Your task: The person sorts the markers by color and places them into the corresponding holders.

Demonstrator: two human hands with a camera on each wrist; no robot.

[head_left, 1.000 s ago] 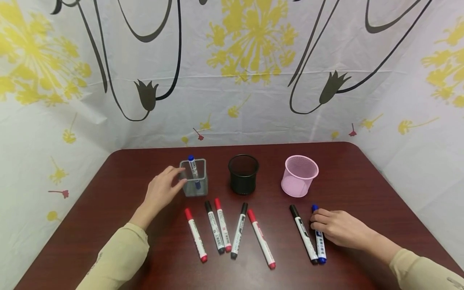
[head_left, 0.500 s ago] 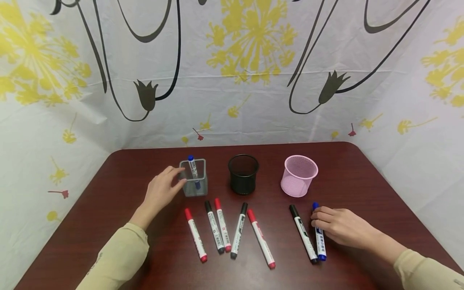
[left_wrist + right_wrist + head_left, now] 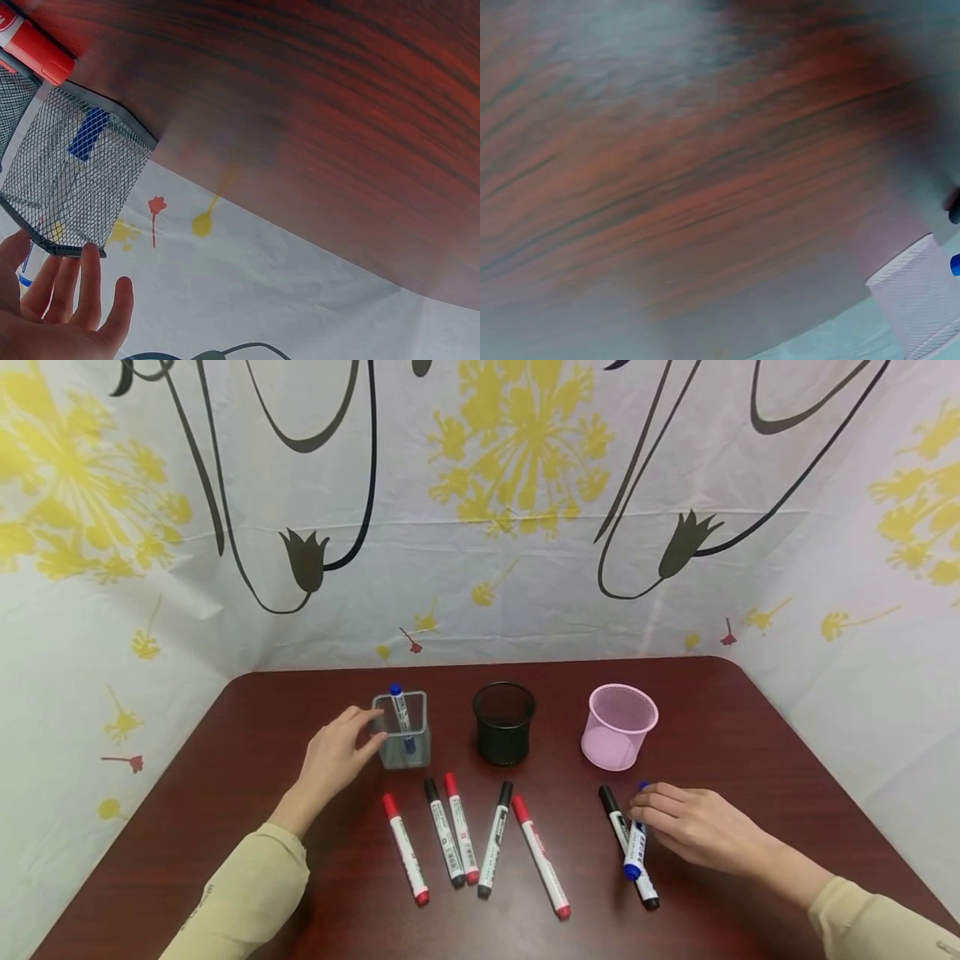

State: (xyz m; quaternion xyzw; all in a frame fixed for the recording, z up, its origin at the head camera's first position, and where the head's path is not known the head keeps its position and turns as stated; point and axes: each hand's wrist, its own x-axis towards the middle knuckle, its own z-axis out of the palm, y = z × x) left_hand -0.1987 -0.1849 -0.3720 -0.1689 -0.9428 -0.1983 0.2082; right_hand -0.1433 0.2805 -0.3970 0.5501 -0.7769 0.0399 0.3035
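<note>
Head view shows me the left hand (image 3: 337, 756) with its grip loosely spread, fingers and thumb at the rim of a grey mesh holder (image 3: 392, 754). Off to the right, the right hand (image 3: 697, 827) has its grip narrow, pinching a blue marker (image 3: 636, 850) in front of the pink mesh cup (image 3: 609, 747).

Along the far side of the worktop (image 3: 225, 760) I see, left to right, the grey mesh holder with an upright blue-capped pen (image 3: 401, 712) inside, a black mesh cup (image 3: 503, 739) and that pink cup. Nearer lie red and black markers: five in a loose group (image 3: 495, 840) left of centre, plus a lone black marker (image 3: 618, 825) farther right.

The held blue marker crosses over that black one; I cannot tell whether they touch. Its barrel is white, blue end pointing near, the far end mostly covered by fingers.
</note>
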